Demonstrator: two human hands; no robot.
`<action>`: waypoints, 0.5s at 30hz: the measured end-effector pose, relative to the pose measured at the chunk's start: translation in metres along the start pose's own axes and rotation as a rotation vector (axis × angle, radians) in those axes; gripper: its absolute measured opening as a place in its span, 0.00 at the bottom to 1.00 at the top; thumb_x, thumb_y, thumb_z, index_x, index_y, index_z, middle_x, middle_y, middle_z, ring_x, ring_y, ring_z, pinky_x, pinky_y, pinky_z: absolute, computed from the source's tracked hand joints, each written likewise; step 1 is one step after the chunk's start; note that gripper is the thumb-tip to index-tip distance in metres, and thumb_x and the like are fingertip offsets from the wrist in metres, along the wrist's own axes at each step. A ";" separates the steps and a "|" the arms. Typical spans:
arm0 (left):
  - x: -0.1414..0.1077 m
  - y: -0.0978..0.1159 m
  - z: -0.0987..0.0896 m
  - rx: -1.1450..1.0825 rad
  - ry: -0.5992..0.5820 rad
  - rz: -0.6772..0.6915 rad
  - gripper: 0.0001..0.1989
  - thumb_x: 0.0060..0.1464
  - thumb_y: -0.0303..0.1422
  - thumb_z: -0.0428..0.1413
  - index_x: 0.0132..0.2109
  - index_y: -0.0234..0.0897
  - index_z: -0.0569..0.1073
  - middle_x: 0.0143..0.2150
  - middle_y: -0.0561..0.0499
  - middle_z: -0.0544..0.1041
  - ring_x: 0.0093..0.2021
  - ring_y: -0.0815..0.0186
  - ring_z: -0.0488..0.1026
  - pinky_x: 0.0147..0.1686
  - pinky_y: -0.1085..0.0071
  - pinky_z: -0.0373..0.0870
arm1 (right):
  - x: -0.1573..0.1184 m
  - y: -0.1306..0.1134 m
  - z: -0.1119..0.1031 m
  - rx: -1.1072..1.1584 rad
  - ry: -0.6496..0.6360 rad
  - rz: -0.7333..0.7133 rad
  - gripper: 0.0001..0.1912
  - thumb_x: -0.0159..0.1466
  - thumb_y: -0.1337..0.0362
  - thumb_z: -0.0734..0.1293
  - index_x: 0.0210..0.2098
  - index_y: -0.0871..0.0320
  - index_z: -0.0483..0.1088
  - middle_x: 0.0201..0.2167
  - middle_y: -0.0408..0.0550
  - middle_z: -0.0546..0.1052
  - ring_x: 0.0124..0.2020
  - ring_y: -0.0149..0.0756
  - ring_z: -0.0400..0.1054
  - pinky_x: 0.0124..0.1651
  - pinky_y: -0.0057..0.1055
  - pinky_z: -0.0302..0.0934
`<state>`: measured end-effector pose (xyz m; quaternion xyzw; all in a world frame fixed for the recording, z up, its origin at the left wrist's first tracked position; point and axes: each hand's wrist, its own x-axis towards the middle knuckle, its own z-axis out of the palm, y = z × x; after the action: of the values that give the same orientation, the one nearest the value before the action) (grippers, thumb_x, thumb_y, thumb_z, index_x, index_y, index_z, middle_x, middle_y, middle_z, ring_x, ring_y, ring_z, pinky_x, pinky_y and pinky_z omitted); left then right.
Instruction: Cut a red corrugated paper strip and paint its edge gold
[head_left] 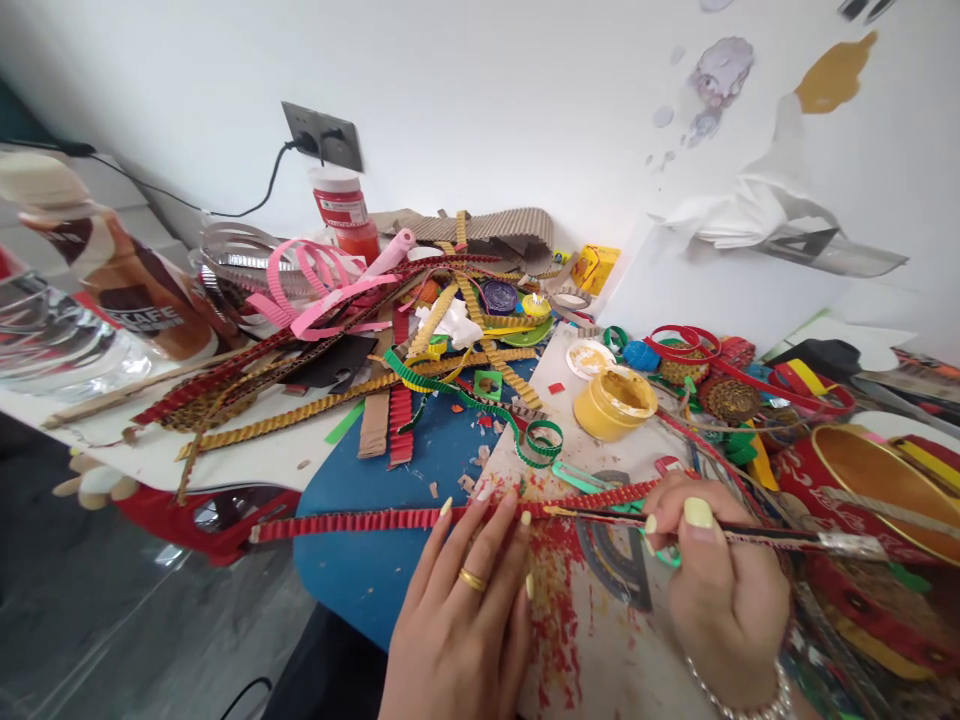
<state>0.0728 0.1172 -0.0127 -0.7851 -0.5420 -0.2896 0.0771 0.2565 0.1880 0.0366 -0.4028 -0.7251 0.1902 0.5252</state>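
Fingers of the left hand [461,620] are resting slightly spread, gripping nothing, across the red corrugated strip [352,522]; right hand [727,580] is pinching a paintbrush [607,516], yellowish tip at strip's edge. Red's covering visible ridges; yellow's seemingly barely starting. Yellow paint tub [607,420] is standing open beyond.

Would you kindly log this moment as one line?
Left hand: on red corrugated strip; Right hand: holding paintbrush, tip at strip; Yellow paint jar: open
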 end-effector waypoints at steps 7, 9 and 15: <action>-0.001 0.000 0.000 0.028 -0.028 0.022 0.23 0.57 0.25 0.51 0.60 0.35 0.66 0.65 0.49 0.64 0.66 0.62 0.56 0.68 0.63 0.43 | 0.002 0.000 -0.002 -0.015 0.003 0.002 0.15 0.71 0.65 0.53 0.29 0.54 0.63 0.22 0.39 0.64 0.24 0.30 0.60 0.25 0.28 0.55; -0.001 -0.001 0.000 0.018 -0.029 0.017 0.24 0.58 0.26 0.51 0.61 0.35 0.65 0.66 0.49 0.63 0.66 0.62 0.56 0.68 0.63 0.43 | 0.001 0.000 -0.003 -0.009 0.002 0.008 0.15 0.71 0.65 0.53 0.29 0.54 0.63 0.21 0.39 0.64 0.24 0.30 0.60 0.25 0.28 0.55; 0.003 -0.001 0.001 -0.018 -0.014 0.006 0.22 0.59 0.27 0.51 0.61 0.35 0.66 0.65 0.50 0.65 0.65 0.63 0.58 0.68 0.65 0.43 | 0.000 0.000 -0.003 0.002 0.009 0.012 0.15 0.70 0.65 0.54 0.29 0.54 0.64 0.22 0.40 0.65 0.23 0.31 0.60 0.24 0.29 0.53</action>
<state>0.0731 0.1201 -0.0118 -0.7894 -0.5375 -0.2889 0.0672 0.2591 0.1876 0.0374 -0.4074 -0.7201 0.1924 0.5276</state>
